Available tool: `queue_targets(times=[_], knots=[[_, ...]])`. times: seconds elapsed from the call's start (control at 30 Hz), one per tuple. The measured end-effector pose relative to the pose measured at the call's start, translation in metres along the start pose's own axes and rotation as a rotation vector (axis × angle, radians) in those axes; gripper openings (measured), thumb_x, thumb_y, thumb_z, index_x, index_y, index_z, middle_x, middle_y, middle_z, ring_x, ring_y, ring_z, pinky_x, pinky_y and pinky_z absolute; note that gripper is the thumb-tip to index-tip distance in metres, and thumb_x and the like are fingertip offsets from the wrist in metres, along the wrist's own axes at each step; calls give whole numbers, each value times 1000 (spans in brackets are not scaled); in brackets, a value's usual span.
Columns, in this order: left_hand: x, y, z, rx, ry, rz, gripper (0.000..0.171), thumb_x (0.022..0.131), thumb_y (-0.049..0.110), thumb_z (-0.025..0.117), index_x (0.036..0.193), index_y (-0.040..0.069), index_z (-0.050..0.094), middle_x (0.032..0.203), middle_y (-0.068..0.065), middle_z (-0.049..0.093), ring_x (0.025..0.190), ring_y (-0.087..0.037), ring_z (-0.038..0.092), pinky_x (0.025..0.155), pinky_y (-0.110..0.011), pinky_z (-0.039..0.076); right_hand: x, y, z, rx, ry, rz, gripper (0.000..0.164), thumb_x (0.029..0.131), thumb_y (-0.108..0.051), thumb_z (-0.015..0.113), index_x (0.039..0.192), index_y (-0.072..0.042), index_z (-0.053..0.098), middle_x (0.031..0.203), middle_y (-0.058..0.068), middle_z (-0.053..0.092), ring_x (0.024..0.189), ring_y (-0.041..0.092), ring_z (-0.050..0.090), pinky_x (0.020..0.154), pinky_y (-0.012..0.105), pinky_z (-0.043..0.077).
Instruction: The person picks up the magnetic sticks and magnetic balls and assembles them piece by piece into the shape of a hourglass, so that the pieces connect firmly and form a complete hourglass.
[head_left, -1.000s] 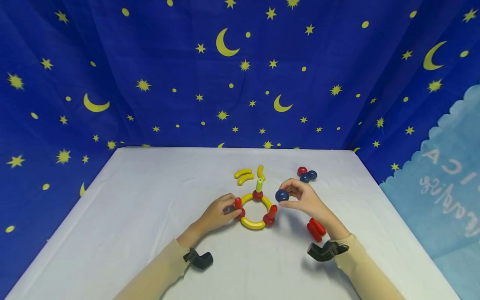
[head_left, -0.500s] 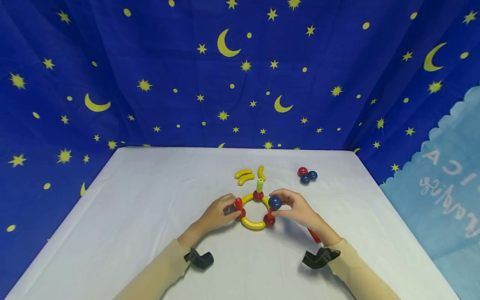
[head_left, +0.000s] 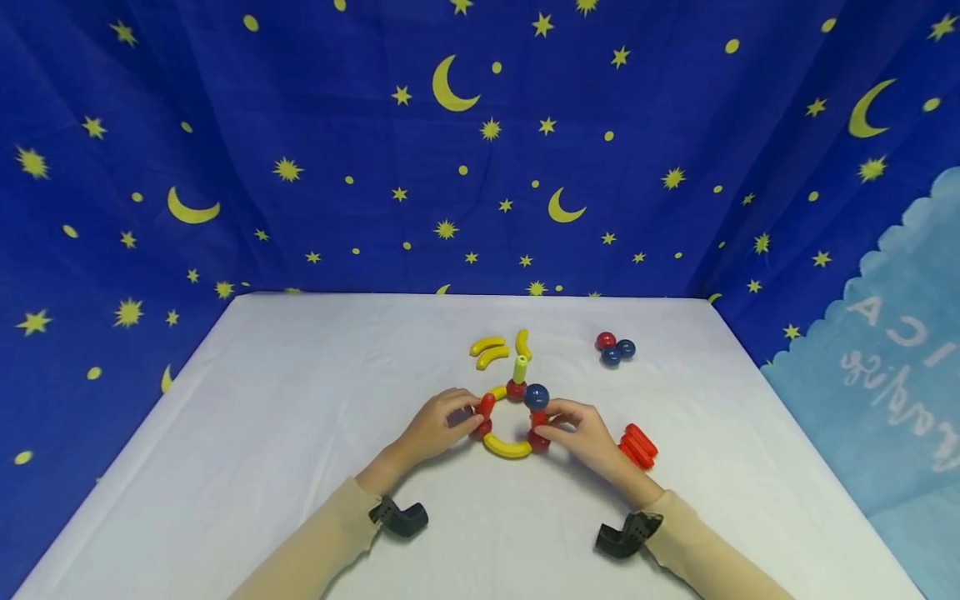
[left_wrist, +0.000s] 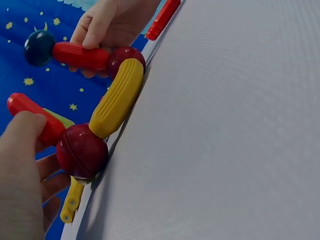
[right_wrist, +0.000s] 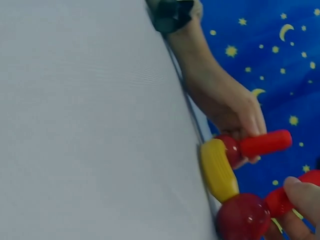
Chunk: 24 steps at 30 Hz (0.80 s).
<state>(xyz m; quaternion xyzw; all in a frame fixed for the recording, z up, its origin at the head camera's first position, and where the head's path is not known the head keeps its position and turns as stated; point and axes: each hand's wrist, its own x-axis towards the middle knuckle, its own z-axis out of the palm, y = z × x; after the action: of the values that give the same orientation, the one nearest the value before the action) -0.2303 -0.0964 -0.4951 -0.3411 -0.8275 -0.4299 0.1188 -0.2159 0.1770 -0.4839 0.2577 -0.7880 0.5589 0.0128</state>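
Note:
On the table lies a ring of curved yellow sticks (head_left: pixel 507 448) joined by red balls (left_wrist: pixel 82 151). Upright pieces rise from those balls: a light green stick (head_left: pixel 521 369) at the back and a red stick on each side. A dark blue ball (head_left: pixel 536 396) caps the right red stick (left_wrist: pixel 80 56). My right hand (head_left: pixel 585 433) pinches that stick below the ball, thumb on its side. With thumb and fingers, my left hand (head_left: pixel 437 429) holds the left red stick (left_wrist: pixel 35 117), which leans slightly and has a bare top end.
Behind the ring lie several loose yellow curved sticks (head_left: pixel 492 357). Loose blue balls (head_left: pixel 611 357) and a red ball (head_left: pixel 606 340) sit together at the back right. Several red sticks (head_left: pixel 638 447) lie beside my right forearm. A starry blue curtain (head_left: pixel 480 167) hangs beyond the white table (head_left: pixel 337 350).
My right hand has carried the blue ball left onto the right red stick, then shifted its grip down to the stick. The left red stick now tilts more toward the ring's middle.

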Motion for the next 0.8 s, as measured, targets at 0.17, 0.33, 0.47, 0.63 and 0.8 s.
queue_targets(times=[0.17,0.33,0.47,0.63,0.8], knots=[[2,4,4,31,-1,-21,21,87,19,68,104,7,70,95,-2,67,83,-11,58,75,-24,50,0,-4,6,-67,34,23,26,83,-3,70,108,3,67,99,19,70,85,-2,62,78,21,53],[2,6,9,54,-23,-51,20,88,23,67,104,11,70,92,2,64,79,-7,53,68,-19,44,0,-17,9,-103,18,42,27,83,-1,68,110,2,67,98,18,71,86,2,61,78,23,51],[2,6,12,61,-28,-59,20,88,24,67,104,12,70,91,2,63,78,-7,52,66,-18,43,-1,-24,11,-111,22,25,26,84,-1,68,110,3,67,95,18,72,85,6,61,76,24,51],[1,8,12,59,-28,-45,21,89,23,66,105,11,70,90,2,63,79,-7,54,68,-19,44,-1,-13,11,-125,65,10,24,84,-9,71,108,-6,69,96,9,71,87,6,60,79,24,51],[0,12,11,100,-33,19,21,89,22,66,105,10,71,90,1,65,79,-7,56,70,-21,48,2,-5,10,-128,142,-25,22,84,-11,71,105,-8,71,95,7,70,86,9,60,77,23,50]])
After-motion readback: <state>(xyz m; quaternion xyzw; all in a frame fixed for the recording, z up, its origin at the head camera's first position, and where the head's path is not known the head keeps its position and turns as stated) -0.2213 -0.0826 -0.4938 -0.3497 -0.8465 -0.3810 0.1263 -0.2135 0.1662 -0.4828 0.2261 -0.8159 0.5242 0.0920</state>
